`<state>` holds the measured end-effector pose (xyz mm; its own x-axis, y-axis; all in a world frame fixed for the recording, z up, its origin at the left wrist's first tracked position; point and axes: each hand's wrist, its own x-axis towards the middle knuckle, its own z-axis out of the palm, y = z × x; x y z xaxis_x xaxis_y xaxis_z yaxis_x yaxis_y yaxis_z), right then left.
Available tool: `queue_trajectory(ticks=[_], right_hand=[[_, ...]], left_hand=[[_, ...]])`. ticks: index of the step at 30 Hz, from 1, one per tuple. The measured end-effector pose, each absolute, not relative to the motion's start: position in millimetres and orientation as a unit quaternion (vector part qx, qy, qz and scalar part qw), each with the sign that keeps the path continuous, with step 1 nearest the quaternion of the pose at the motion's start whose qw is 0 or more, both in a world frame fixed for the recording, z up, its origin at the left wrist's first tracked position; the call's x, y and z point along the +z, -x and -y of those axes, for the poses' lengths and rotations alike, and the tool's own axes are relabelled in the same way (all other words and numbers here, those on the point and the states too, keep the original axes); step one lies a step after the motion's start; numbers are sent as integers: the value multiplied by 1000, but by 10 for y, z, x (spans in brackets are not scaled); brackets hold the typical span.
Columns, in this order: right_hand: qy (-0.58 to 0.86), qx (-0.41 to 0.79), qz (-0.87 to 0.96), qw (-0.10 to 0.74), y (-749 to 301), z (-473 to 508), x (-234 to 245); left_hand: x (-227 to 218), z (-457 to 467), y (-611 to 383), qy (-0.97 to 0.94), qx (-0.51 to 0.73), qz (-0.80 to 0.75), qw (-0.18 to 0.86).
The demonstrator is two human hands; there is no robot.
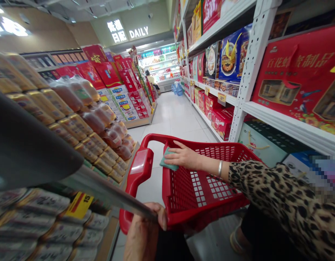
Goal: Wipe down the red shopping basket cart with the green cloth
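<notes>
My right hand [183,156], in a leopard-print sleeve with a silver bracelet at the wrist, presses a folded green cloth [167,161] on the handle-side rim of a red shopping cart [232,148]. Its fingers lie over the cloth; the thumb is hidden. At the bottom centre, my left hand [149,226] is wrapped round a metal pole [115,190] beside the cart's near corner. The pole's thick dark grey end looms blurred at the left. Through the latticed basket the floor shows.
At left, stacked drink packs [99,152] rise along the aisle, with a yellow price tag [79,204] low down. White shelving [239,112] holding gift boxes stands close on the right. Tiled floor [173,110] runs to blue water bottles [178,88]. A partly hidden person [156,86] is at the far end.
</notes>
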<state>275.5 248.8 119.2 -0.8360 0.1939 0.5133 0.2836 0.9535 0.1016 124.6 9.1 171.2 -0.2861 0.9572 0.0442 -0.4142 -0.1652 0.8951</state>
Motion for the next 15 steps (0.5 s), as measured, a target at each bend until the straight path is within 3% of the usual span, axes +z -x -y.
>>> queue_trajectory(ticks=[4,7,11,15], right_hand=[[195,-118,906,356,-2571,-2589,1453],[121,-148,897,399,-2307,-2397,1660],[-50,-191,933,301,-2024,-2160,1756],[-69,-171,956,230,-1968,-2243,1741]], left_hand=[[1703,-77,-1248,-325,685,-446,476],[1663,-69,-1241,-331,687,-439,475],[1575,-62,-1203,-328,696,-424,478],[1468,-75,-1072,-329,685,-430,487]])
